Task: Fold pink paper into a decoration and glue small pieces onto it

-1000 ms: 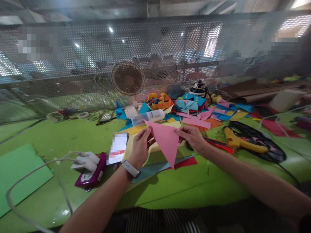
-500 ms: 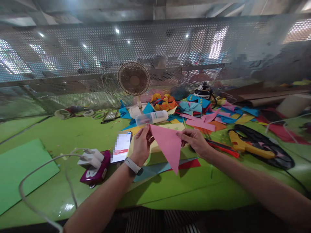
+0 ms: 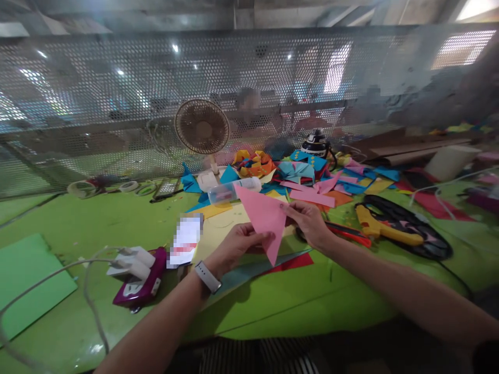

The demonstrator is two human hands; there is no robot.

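Note:
A pink paper triangle (image 3: 261, 210), its lowest point facing me, is held up above the green table. My left hand (image 3: 239, 244) pinches it near its lower part, thumb on the front and fingers behind. At the right corner, my right hand (image 3: 306, 221) grips the paper between thumb and fingertips. Beneath lie pale yellow paper (image 3: 218, 226), a grey-blue sheet (image 3: 249, 275) and a red piece (image 3: 294, 263). A lit phone (image 3: 187, 239) rests left of my left hand. Close to my right hand lies a red-handled tool (image 3: 349, 234), partly hidden.
A yellow glue gun (image 3: 384, 227) lies on a black tray (image 3: 436, 241) at right. Behind my hands are a clear bottle (image 3: 230, 191), a fan (image 3: 201, 127) and heaped folded paper (image 3: 296, 171). At left stand a purple power strip (image 3: 142, 291) with white plugs and green sheets (image 3: 31, 280).
My left hand has shifted from the paper's upper left corner down to its lower part. My right hand still holds the right corner. The view has turned slightly right.

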